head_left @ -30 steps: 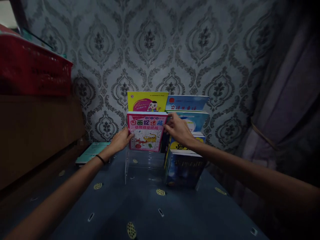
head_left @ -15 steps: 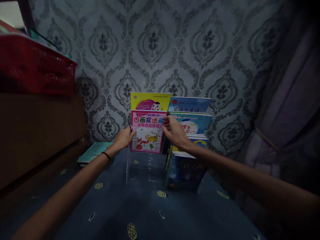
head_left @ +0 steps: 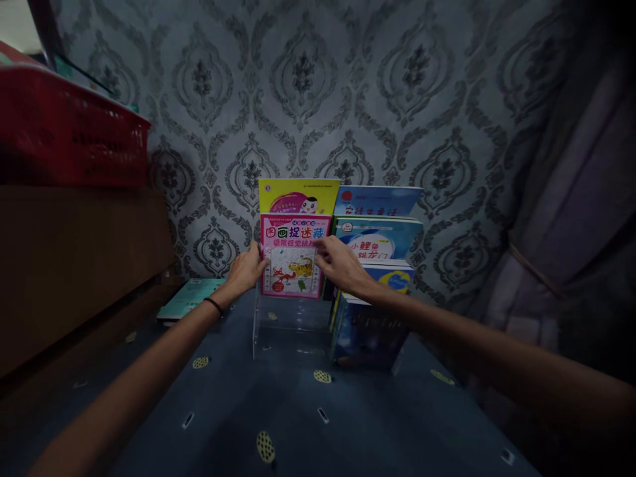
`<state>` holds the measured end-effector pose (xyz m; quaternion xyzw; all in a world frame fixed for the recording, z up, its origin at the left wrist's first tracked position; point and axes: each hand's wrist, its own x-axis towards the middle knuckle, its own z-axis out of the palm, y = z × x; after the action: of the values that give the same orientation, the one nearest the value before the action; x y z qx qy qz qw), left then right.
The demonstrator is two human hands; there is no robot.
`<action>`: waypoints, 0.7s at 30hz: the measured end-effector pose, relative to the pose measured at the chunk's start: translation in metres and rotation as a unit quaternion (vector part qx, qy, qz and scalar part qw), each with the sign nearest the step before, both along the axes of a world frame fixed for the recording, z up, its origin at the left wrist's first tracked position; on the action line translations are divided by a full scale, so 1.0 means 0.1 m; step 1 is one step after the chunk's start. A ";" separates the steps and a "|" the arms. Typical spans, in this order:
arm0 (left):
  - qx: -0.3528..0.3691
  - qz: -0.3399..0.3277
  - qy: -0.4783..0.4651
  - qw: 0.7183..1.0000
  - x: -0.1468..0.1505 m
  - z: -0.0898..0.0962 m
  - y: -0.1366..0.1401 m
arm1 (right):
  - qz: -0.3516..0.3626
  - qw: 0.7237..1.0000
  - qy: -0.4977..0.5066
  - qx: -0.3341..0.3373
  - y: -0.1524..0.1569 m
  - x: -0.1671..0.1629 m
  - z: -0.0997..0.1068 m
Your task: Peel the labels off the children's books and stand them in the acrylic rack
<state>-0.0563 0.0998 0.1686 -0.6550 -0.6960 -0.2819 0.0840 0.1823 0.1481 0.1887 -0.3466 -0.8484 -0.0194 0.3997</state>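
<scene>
A pink picture book (head_left: 293, 271) stands upright in the left column of a clear tiered book rack (head_left: 283, 328). My left hand (head_left: 247, 267) grips its left edge, the thumb on the front cover. At its right edge, my right hand (head_left: 342, 262) is closed, fingertips against the cover. Behind it a taller yellow book (head_left: 298, 192) rises. In the right column stand a blue book (head_left: 380, 201), a light-blue book (head_left: 402, 238), a blue-and-yellow book (head_left: 397, 277) and a dark blue book (head_left: 370, 338), partly behind my right forearm.
A teal book (head_left: 191, 299) lies flat on the dark patterned cloth (head_left: 293, 411), left of the rack. At far left a red plastic basket (head_left: 74, 132) sits on a brown box (head_left: 74, 265). A tied curtain (head_left: 541, 265) hangs at right, with patterned wallpaper (head_left: 303, 86) behind.
My right hand has shifted slightly left and down along the pink book's right edge, uncovering more of the light-blue book. The left hand keeps its hold. The view has tilted slightly.
</scene>
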 end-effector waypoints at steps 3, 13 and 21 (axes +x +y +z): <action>0.000 -0.002 0.007 1.000 0.00 0.02 0.00 | -0.001 1.000 -0.008 -0.003 -0.01 -0.03 -0.03; 0.012 -0.006 0.010 1.000 -0.10 0.06 0.02 | 0.023 0.999 -0.041 -0.012 0.00 -0.12 -0.12; 0.026 -0.059 -0.051 0.997 -0.15 0.10 0.04 | 0.020 0.998 -0.053 -0.016 0.03 -0.15 -0.16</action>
<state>-0.0712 0.1043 0.1781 -0.6770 -0.6523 -0.3375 0.0483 0.1676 0.1514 0.1731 -0.3341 -0.8755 -0.0164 0.3487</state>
